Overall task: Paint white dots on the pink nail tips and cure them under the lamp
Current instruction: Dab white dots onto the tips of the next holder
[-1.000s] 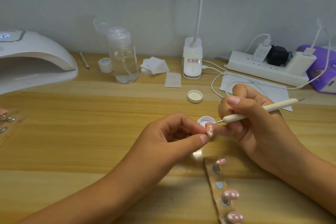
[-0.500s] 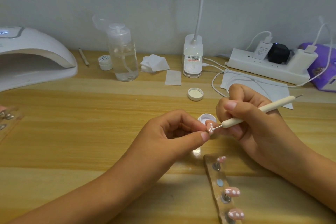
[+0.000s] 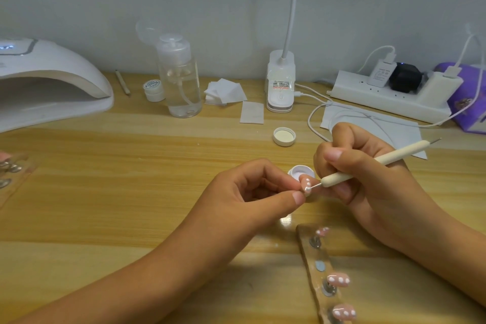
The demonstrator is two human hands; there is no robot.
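Pink nail tip (image 3: 386,187) pinched in left hand (image 3: 252,197), just before white gel pot (image 3: 301,172) | right hand (image 3: 368,173) grips dotting tool (image 3: 373,163), its point moved from pot onto nail | another dot likely landing; curing lamp (image 3: 52,81) unused

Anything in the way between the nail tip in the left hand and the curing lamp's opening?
Nothing visible. Bare table lies between the nail tip, pinched in the left hand, and the curing lamp. The pump bottle stands just behind that line, near the wall.
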